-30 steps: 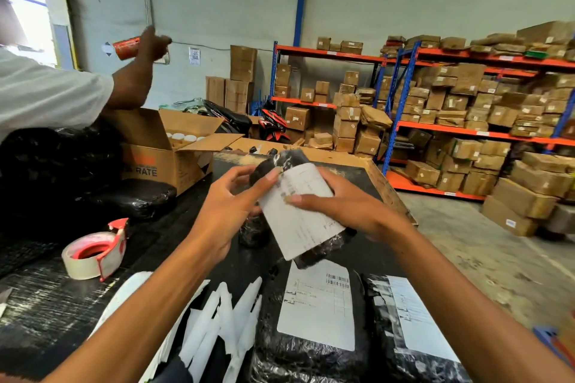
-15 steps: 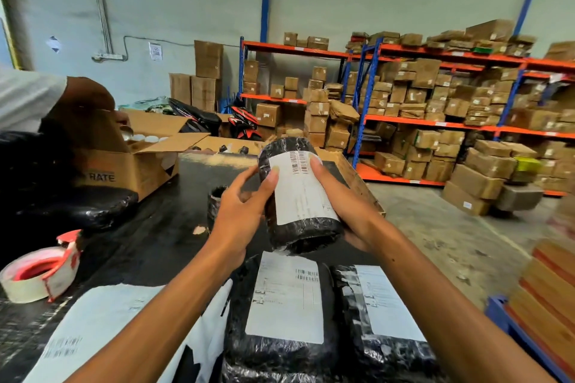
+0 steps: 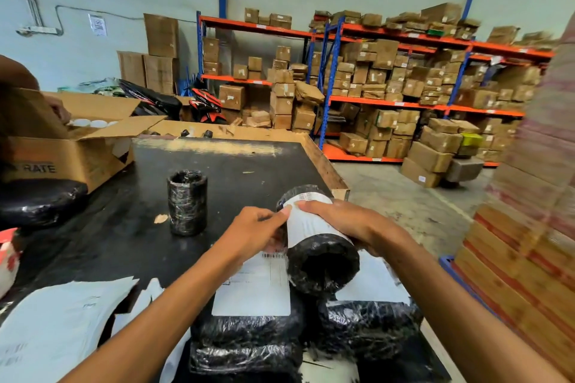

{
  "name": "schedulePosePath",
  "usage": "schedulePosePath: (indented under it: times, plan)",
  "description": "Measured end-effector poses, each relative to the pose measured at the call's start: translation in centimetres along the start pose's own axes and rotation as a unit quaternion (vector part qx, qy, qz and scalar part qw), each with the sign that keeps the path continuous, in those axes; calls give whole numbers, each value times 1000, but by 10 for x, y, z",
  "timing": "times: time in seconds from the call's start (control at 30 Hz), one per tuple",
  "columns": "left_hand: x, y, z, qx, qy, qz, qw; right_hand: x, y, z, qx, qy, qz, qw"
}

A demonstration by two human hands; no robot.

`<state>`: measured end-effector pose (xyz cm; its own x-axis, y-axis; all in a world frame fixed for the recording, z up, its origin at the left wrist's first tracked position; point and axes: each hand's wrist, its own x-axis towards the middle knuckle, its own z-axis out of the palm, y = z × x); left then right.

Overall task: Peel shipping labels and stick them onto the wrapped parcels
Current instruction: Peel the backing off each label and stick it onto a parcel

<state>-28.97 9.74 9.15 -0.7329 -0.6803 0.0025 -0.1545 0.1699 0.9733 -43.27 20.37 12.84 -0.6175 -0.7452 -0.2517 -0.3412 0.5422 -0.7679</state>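
White label (image 3: pixel 306 221) on held parcel (image 3: pixel 320 261); carton (image 3: pixel 62 162) reads "RATE".

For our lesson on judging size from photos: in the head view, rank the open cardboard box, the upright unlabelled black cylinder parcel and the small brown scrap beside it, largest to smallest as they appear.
1. Open cardboard box, partly cut off at the frame edge
2. Upright black cylinder parcel
3. Brown scrap

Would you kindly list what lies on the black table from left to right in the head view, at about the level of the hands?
Tape roll → upright unlabelled parcel → left hand → labelled parcel being held → right hand.
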Motion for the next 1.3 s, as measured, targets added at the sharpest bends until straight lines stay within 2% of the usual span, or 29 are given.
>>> schedulePosePath:
  times: [0.1, 0.27, 0.57, 0.8, 0.9, 0.97, 1.1, 1.2, 1.3]
  plan:
    - [4, -9, 2, 56, 5, -8, 998, -7, 2, 4, -83, 15, 8, 996]
    - [4, -15, -1, 93, 22, 3, 995, -8, -2, 7, -119, 16, 23, 993]
    - [-13, -16, -15, 69, -35, 23, 997, -6, -13, 10, -134, 28, -3, 991]
    - [-28, -12, -33, 73, -24, 25, 997, -17, -33, 15, -159, 75, -46, 983]
    - [-38, -12, -54, 85, 23, 42, 995, -26, -55, 31, -157, 144, -150, 965]
    - [-46, -17, -75, 98, 70, 53, 991, -33, -77, 54, -145, 164, -230, 948]
    - [-71, -38, -125, 145, 188, 62, 969, -37, -112, 121, -115, 96, -320, 936]
    - [-91, -71, -166, 200, 285, 31, 937, -32, -124, 180, -93, -4, -306, 947]
    - [-114, -112, -201, 246, 368, -12, 897, -20, -123, 243, -155, -94, -263, 948]
